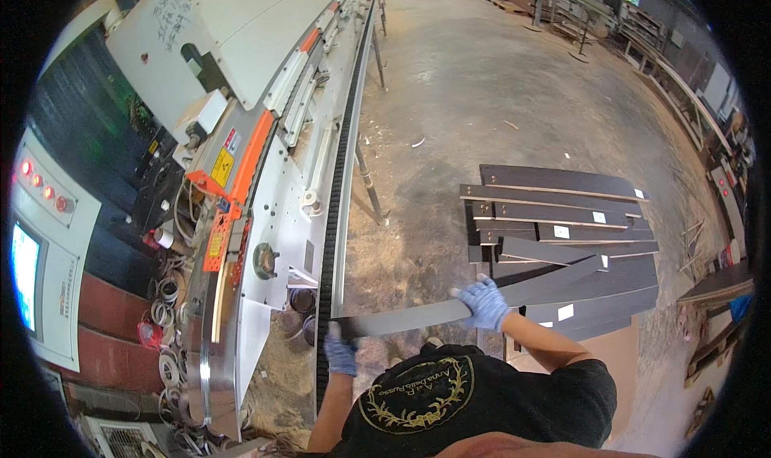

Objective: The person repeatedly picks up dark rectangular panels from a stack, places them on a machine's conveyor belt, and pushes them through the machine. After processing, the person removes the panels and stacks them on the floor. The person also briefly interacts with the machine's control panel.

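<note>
Between the two hands stretches a long dark board (409,318). The right hand (484,304) pinches it; the left hand (340,355) touches its left end, though I cannot tell how tightly those fingers close. Beyond the right hand lie stacked dark boards (578,215); just beside the left hand runs a black conveyor belt (328,281).
</note>
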`<action>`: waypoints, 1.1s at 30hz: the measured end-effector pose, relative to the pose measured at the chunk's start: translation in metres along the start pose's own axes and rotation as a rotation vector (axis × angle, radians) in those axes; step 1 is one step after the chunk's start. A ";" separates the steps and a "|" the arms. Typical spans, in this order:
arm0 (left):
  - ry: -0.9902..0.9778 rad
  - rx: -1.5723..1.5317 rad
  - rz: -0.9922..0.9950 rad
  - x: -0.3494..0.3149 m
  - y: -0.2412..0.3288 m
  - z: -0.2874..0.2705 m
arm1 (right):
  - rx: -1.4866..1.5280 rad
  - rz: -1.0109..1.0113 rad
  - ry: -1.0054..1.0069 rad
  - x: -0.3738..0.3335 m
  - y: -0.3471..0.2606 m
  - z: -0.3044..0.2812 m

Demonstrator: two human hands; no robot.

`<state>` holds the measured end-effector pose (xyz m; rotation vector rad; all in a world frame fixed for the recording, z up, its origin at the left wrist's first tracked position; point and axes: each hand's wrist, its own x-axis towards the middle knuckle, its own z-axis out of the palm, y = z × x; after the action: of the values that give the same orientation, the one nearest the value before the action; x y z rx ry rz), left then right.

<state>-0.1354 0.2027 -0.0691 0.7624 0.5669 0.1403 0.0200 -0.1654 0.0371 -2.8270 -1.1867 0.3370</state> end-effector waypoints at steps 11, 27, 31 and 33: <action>-0.204 2.137 0.911 -0.096 0.065 0.109 | 0.252 -0.381 -0.070 0.070 -0.115 0.017; 0.895 1.727 0.521 -0.208 0.162 -0.111 | 0.380 -0.200 0.337 0.068 -0.141 0.042; 1.058 1.684 0.474 -0.229 0.178 -0.177 | 0.441 -0.142 0.185 0.055 -0.155 0.052; 1.090 1.618 0.451 -0.228 0.186 -0.200 | 0.479 -0.111 0.150 0.051 -0.162 0.055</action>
<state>-0.4192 0.3868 0.0419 2.4432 1.5747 0.5567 -0.0705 -0.0170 -0.0036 -2.3235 -1.0572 0.3408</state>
